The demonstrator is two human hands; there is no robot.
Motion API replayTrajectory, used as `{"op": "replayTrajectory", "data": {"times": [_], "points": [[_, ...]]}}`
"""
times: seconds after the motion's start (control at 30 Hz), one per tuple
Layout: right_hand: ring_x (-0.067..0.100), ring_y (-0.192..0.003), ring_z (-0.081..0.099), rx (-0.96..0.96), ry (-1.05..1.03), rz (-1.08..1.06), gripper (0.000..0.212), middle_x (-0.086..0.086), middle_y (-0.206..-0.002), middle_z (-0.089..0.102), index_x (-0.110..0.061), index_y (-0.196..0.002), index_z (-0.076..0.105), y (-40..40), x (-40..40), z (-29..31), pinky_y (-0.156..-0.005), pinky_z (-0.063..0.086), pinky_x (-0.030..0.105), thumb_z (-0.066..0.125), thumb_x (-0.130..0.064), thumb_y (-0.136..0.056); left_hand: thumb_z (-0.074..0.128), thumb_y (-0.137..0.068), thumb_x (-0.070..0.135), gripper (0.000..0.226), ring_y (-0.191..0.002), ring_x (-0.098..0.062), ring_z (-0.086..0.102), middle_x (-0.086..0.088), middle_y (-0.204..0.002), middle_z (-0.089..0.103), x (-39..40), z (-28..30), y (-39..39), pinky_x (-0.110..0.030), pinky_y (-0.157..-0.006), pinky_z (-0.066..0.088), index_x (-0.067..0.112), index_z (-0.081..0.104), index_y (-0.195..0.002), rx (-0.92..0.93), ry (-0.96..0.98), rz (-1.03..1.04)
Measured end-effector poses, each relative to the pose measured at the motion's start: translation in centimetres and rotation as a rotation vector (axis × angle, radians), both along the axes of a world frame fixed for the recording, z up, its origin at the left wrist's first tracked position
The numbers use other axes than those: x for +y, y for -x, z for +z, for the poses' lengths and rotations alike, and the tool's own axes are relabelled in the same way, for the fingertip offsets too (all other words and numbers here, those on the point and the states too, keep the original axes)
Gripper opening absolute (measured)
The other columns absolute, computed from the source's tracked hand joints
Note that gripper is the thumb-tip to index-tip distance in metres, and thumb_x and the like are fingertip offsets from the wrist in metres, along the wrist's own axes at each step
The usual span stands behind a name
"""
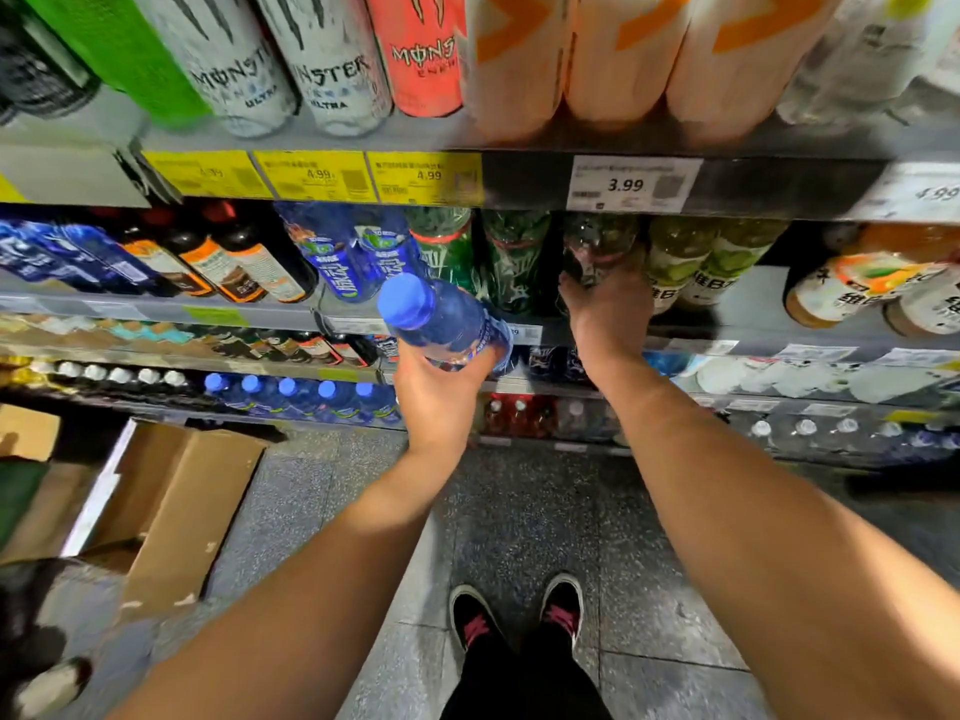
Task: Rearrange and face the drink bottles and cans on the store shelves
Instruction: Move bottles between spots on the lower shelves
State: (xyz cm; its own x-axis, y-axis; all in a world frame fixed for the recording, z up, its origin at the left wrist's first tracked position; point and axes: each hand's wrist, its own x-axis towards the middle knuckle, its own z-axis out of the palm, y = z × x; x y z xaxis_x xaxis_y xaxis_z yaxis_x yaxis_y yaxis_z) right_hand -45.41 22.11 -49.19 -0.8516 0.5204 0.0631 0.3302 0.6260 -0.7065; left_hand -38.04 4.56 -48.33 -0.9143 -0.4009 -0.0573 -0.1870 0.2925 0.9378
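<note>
Left hand (436, 394) grips a blue bottle (447, 324) just off the shelf edge (260, 309); right hand (610, 309) curls around a dark bottle (597, 246) farther in. Pulling one-handed could topple the neighbouring green bottles (514, 257).

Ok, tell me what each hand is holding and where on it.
Left hand grips the blue bottle around its lower body, cap toward the camera. Right hand holds the dark bottle on the shelf, low on its body.
</note>
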Motion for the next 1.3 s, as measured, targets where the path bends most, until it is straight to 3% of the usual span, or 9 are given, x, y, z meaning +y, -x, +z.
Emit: {"op": "replayTrajectory", "data": {"times": [0.17,0.33,0.57,0.7,0.77,0.93,1.07,1.2,1.3], "points": [[0.032,-0.107,0.064,-0.090,-0.132,0.010,0.070,0.019,-0.120,0.065,0.006,-0.130,0.050,0.1,-0.2,1.5,-0.085,0.049,0.033,0.071,-0.045,-0.087,0.093,-0.066,0.027,0.073,-0.101,-0.015,0.067,0.001,-0.109,0.072,0.3,-0.1,0.6,-0.032,-0.093,0.052,0.009,0.058,-0.127,-0.008,0.005,0.078],[0.027,-0.124,0.056,-0.048,0.216,-0.064,0.071,0.011,-0.138,0.058,-0.005,-0.140,0.043,-3.2,-1.5,1.4,-0.103,0.047,0.037,0.076,-0.036,-0.085,0.093,-0.060,0.034,0.081,-0.105,-0.017,0.067,0.003,-0.113,0.071,0.0,0.7,1.3,-0.034,-0.100,0.050,0.015,0.056,-0.129,-0.022,-0.023,0.157],[0.025,-0.107,0.061,0.127,0.245,0.128,0.042,0.012,-0.117,0.063,-0.005,-0.123,0.057,-6.2,-6.7,1.2,-0.089,0.052,0.038,0.072,-0.025,-0.090,0.094,-0.065,0.029,0.075,-0.104,-0.013,0.064,0.007,-0.115,0.068,-2.3,2.2,2.3,-0.024,-0.089,0.045,0.019,0.056,-0.128,-0.060,-0.062,0.201],[0.029,-0.121,0.057,0.082,0.219,0.291,0.053,0.015,-0.131,0.060,-0.004,-0.135,0.053,-4.0,-10.3,2.0,-0.101,0.047,0.040,0.070,-0.028,-0.092,0.095,-0.065,0.022,0.075,-0.105,-0.016,0.067,-0.002,-0.115,0.070,-4.4,2.5,2.8,-0.028,-0.094,0.051,0.010,0.057,-0.128,-0.028,-0.102,0.193],[0.034,-0.130,0.051,0.041,0.119,0.322,0.069,0.020,-0.143,0.051,-0.001,-0.147,0.040,-2.6,-12.1,1.8,-0.105,0.043,0.040,0.068,-0.034,-0.093,0.095,-0.065,0.016,0.070,-0.098,-0.013,0.068,-0.002,-0.109,0.072,-6.0,2.2,2.8,-0.018,-0.090,0.052,0.007,0.058,-0.124,-0.003,-0.105,0.202],[0.034,-0.145,0.032,-0.089,-0.007,0.231,0.087,0.025,-0.158,0.029,0.008,-0.153,0.015,0.7,-15.6,0.7,-0.114,0.023,0.028,0.058,-0.043,-0.098,0.093,-0.066,0.013,0.059,-0.075,0.009,0.063,0.003,-0.095,0.070,-10.5,1.7,2.7,-0.011,-0.078,0.049,0.005,0.061,-0.115,-0.012,-0.103,0.190],[0.032,-0.146,0.033,-0.134,0.037,0.071,0.094,0.026,-0.160,0.024,0.011,-0.153,0.008,3.2,-17.3,0.1,-0.115,0.025,0.029,0.056,-0.049,-0.097,0.092,-0.069,0.009,0.062,-0.079,0.014,0.063,0.001,-0.100,0.071,-14.5,0.9,2.8,-0.008,-0.077,0.049,0.001,0.058,-0.121,-0.032,-0.119,0.101],[0.035,-0.132,0.048,0.019,0.132,-0.094,0.095,0.024,-0.147,0.046,0.008,-0.151,0.022,3.7,-18.0,-0.3,-0.106,0.035,0.033,0.076,-0.036,-0.086,0.091,-0.070,0.010,0.058,-0.071,0.010,0.065,-0.005,-0.100,0.072,-17.0,0.1,3.4,-0.012,-0.070,0.054,0.001,0.060,-0.119,-0.107,-0.128,0.022],[0.029,-0.123,0.057,0.176,0.260,-0.166,0.090,0.017,-0.136,0.058,0.002,-0.145,0.036,2.4,-18.7,-0.8,-0.102,0.043,0.030,0.085,-0.026,-0.076,0.095,-0.064,0.029,0.057,-0.086,0.000,0.071,0.008,-0.095,0.076,-17.7,0.1,3.9,-0.028,-0.083,0.058,0.014,0.068,-0.111,-0.120,-0.032,-0.057]]}}
